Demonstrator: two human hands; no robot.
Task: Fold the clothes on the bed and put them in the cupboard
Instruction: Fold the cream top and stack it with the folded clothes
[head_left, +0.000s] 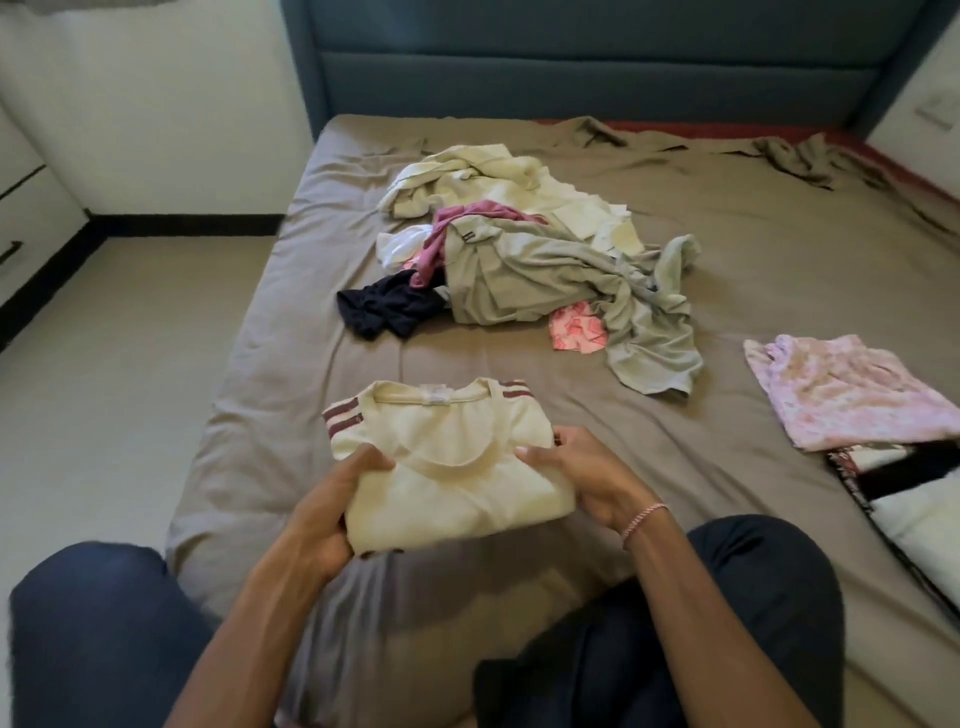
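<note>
Two grips on folded cream T-shirt (452, 467) at near end of bed (311, 332): left hand (322, 514) curled round one side, right hand (587, 483) pinching the other. Support underneath; keep folds flat.

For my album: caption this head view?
Left hand and right hand grip a folded cream shirt over the bed, clothes pile behind.

Folded cream tee (457, 467) w/ maroon stripes at near bed (675, 441) edge; unfolded clothes pile (545, 270) mid-bed; folded pink top (841, 395) rt.
</note>
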